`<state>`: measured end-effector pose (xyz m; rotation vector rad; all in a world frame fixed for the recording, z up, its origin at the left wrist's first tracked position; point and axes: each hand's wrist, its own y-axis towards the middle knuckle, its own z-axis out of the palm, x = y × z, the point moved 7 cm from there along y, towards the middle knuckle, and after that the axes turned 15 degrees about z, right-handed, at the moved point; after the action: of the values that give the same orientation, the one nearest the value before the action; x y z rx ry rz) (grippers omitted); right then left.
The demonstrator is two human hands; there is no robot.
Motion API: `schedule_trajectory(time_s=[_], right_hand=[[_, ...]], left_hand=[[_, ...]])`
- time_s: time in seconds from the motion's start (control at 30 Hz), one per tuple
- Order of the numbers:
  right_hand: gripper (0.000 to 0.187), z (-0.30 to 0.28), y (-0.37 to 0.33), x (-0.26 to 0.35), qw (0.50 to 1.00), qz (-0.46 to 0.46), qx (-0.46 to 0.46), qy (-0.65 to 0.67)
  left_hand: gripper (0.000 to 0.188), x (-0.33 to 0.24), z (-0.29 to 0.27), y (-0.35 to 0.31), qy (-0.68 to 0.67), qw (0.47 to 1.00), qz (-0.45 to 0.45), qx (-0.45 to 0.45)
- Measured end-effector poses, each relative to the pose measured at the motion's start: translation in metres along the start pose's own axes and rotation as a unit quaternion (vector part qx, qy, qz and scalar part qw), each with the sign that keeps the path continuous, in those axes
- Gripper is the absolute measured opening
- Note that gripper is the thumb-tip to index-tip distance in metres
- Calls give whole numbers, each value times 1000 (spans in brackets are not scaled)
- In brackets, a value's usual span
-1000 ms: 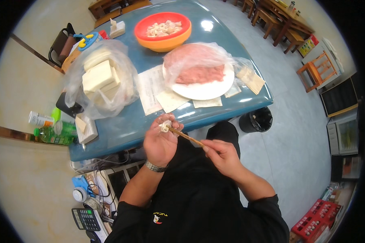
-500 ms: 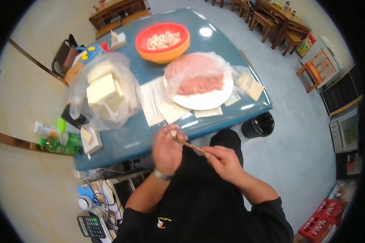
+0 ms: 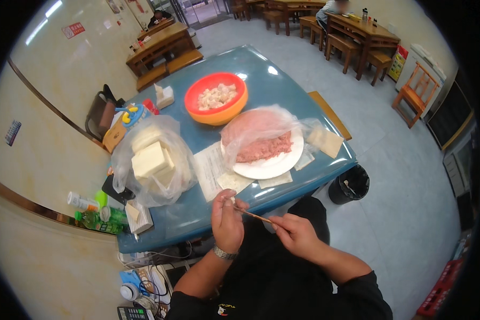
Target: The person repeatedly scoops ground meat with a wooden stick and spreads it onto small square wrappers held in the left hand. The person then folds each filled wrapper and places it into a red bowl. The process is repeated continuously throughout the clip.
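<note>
My left hand (image 3: 228, 223), with a metal watch on the wrist, is closed around a small pale wonton, mostly hidden by the fingers. Between thumb and fingers my right hand (image 3: 297, 234) grips a thin wooden stick (image 3: 255, 215), its far tip reaching into the left palm. Beyond them, a white plate (image 3: 269, 169) carries pink minced meat (image 3: 264, 148) partly under clear plastic. To the left, stacked square wonton wrappers (image 3: 153, 161) lie in an open plastic bag (image 3: 184, 178). Several folded wontons (image 3: 217, 97) fill a red-and-orange bowl (image 3: 214, 116) farther back.
Paper sheets (image 3: 209, 168) lie under the plate on the blue table (image 3: 277, 88). Green bottles (image 3: 98, 221) and a tissue box (image 3: 138, 217) stand at its left edge. A black bin (image 3: 349, 184) is beside the right corner. Two people sit at far tables.
The view has tilted up, showing more of the room, so the table sits lower in the picture. My hands keep hold of the stick and wonton, the left fingers slightly more curled.
</note>
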<state>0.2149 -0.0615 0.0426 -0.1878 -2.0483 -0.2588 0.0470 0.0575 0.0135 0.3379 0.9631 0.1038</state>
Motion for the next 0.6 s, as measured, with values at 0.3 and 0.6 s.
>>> schedule_trajectory(time_s=[0.3, 0.6], right_hand=[[25, -17, -12, -20, 998, 36, -18, 52], [25, -20, -23, -19, 997, 33, -15, 62]], left_hand=[[28, -49, 73, 175, 249, 944, 169, 139], [49, -56, 68, 282, 521, 790, 222, 233]])
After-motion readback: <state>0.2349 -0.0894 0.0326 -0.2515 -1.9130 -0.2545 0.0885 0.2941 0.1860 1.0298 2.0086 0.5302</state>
